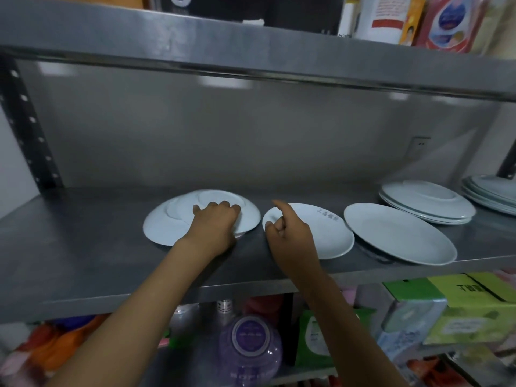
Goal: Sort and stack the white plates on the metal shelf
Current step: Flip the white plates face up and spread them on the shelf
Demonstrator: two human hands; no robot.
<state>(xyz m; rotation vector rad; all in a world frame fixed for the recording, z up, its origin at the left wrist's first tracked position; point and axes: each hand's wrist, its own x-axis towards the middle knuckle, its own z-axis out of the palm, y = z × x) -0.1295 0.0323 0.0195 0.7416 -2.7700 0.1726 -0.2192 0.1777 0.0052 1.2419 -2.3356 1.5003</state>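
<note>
Leftward, left hand [216,223] grips, seemingly, overlapped plates [167,227]; right hand [290,233] over small plate [332,236].

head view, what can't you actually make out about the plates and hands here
- Left hand covers the near right part of the left plates; its grip under the rim is hidden, head view.
- How many plates lie in that left pile: blurred, overlapping.
- Grey print on the small plate: too small to read.
- Far right stack: cut off by the frame edge.
- Right hand hides that plate's near left rim.
</note>
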